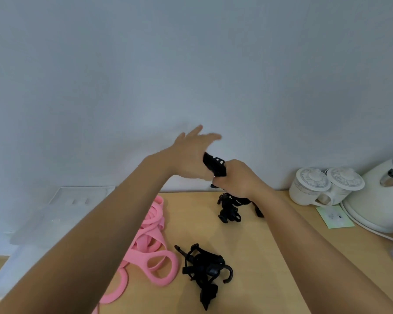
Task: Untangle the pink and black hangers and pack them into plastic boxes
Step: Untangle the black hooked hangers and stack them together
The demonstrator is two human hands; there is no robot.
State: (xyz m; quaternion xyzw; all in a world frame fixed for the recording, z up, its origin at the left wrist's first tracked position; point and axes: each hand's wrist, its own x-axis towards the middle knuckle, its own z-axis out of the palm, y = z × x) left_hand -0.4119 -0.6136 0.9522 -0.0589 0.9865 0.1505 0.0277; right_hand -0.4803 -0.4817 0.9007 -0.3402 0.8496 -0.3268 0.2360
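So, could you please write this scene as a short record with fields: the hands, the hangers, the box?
left hand: fingers straight, against the black plastic hanger bundle; blurred
right hand: grips the same bundle, raised above the light wooden table
loose black hangers: tangled clump on table, nearer the camera
pink looped hangers: tangled pile on table, left side
clear plastic box: left of the pink pile
other: two white lidded cups, far right

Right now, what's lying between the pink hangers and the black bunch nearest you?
Nothing: only bare wooden table separates the pink hangers from that black bunch, seen in the head view.
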